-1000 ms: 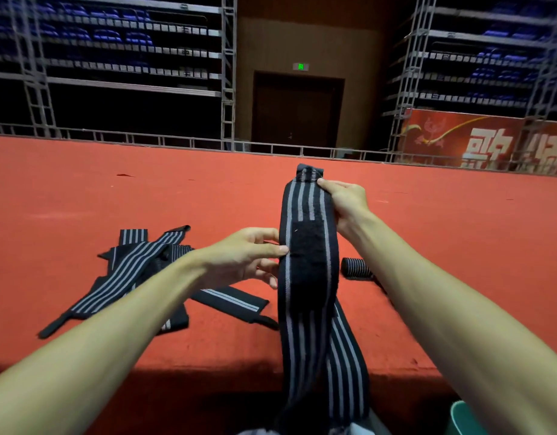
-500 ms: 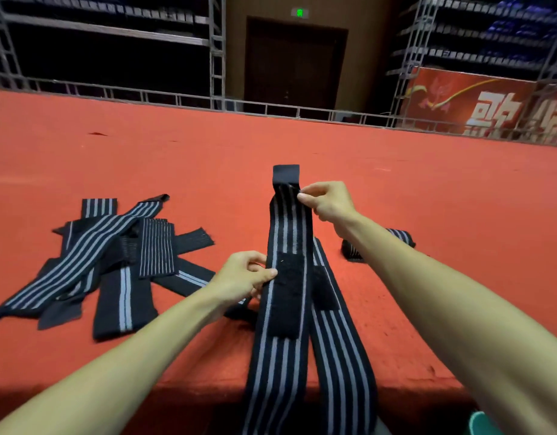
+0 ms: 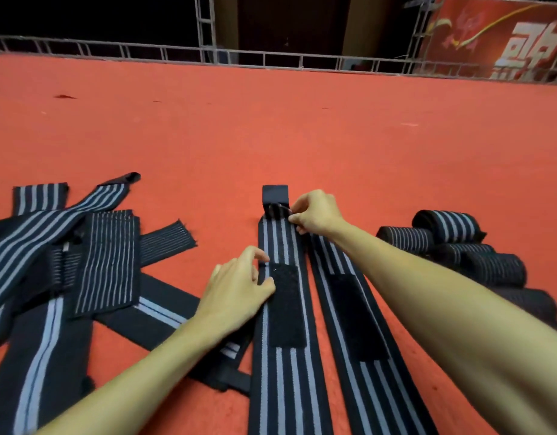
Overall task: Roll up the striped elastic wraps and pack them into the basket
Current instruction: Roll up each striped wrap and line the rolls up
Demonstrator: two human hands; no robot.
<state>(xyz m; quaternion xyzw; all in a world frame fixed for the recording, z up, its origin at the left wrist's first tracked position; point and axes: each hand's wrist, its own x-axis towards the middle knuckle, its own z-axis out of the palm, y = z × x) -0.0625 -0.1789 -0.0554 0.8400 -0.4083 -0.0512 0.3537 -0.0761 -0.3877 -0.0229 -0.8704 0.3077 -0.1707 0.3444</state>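
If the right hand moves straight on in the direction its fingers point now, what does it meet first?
The right hand points leftward and pinches the flat striped wrap at its edge. Going on, it would likely cross that wrap's metal ring first, then bare red carpet.

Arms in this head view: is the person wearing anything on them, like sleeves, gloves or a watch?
Nothing that shows. The left arm and right arm are bare to the frame's edge, with no sleeve in view. The left grip and right grip are ungloved, and no ring, watch or wristband is visible.
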